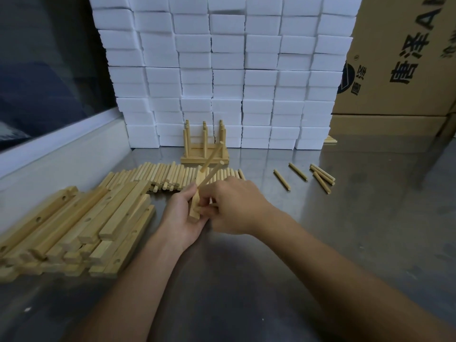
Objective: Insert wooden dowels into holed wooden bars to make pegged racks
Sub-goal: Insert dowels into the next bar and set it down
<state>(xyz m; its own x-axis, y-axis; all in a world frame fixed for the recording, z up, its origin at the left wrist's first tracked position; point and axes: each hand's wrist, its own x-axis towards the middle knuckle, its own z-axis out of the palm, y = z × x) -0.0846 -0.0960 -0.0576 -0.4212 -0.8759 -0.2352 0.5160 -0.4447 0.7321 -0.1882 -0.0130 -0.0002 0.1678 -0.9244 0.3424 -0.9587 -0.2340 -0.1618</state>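
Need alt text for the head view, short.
Over a steel table, the left hand holds a holed wooden bar while the right hand fits a dowel into it. Spare bars and dowels lie left; finished racks stand behind.

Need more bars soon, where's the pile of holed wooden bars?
The pile of holed wooden bars lies on the steel table, left of the left hand.

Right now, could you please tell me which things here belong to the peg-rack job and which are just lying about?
Job:
bar held in left hand
dowel pinched by right hand
dowel row
bar pile
finished racks
loose dowels

Lying about:
white blocks
cardboard boxes
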